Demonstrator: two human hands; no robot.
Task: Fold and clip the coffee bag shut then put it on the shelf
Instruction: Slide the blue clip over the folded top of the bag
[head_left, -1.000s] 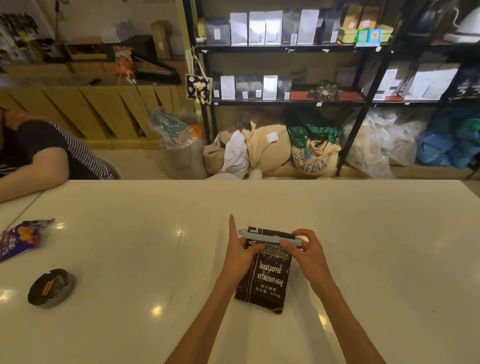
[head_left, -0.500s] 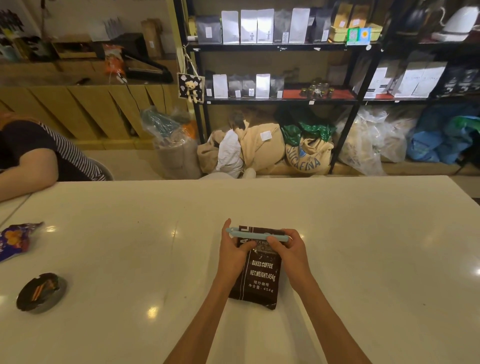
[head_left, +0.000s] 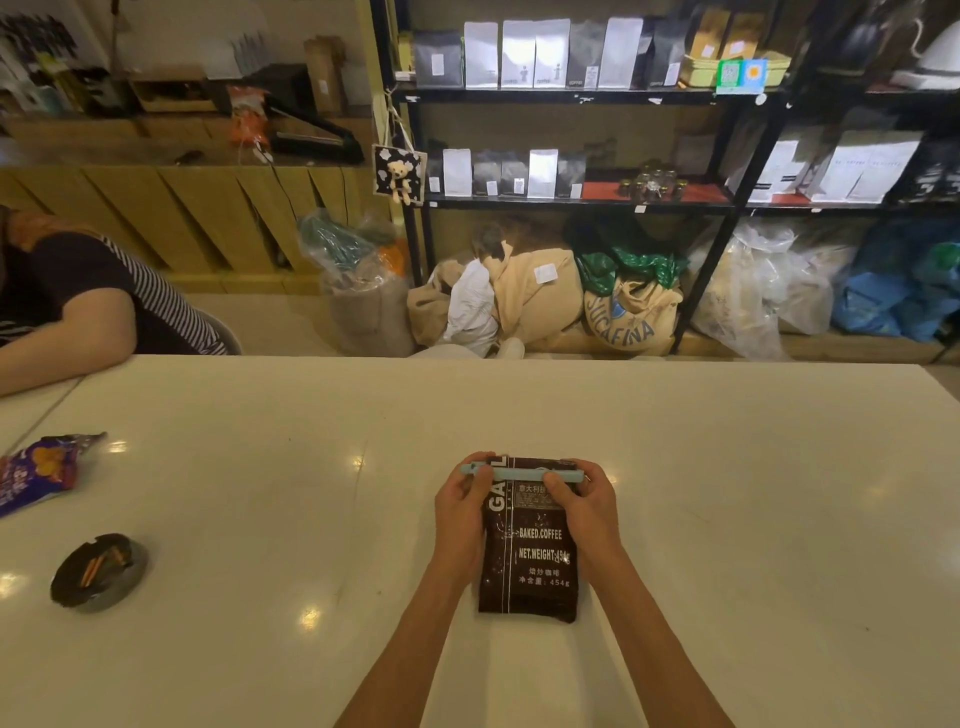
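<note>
The black shelf (head_left: 571, 96) stands far across the room, past the far edge of the white tabletop (head_left: 260, 519), with 2 tiers of pale and dark packets on it. Your coffee bag (head_left: 530, 566) lies flat on the tabletop, near you and a little right of centre, its folded top pointing away. Your left hand (head_left: 460, 512) grips the bag's upper left corner and your right hand (head_left: 584, 506) the upper right, fingers curled narrow around the fold, each thumb pressing on the pale blue clip (head_left: 519, 474) that runs across the top from side to side. You look to be in the clipping step: whether the clip has snapped fully home cannot be told from here. Next, I judge, you need a firm squeeze along the clip, then lift the bag and carry it over to the shelf. An ashtray (head_left: 98, 571) and a purple snack wrapper (head_left: 41, 473) sit well apart at the left.
</note>
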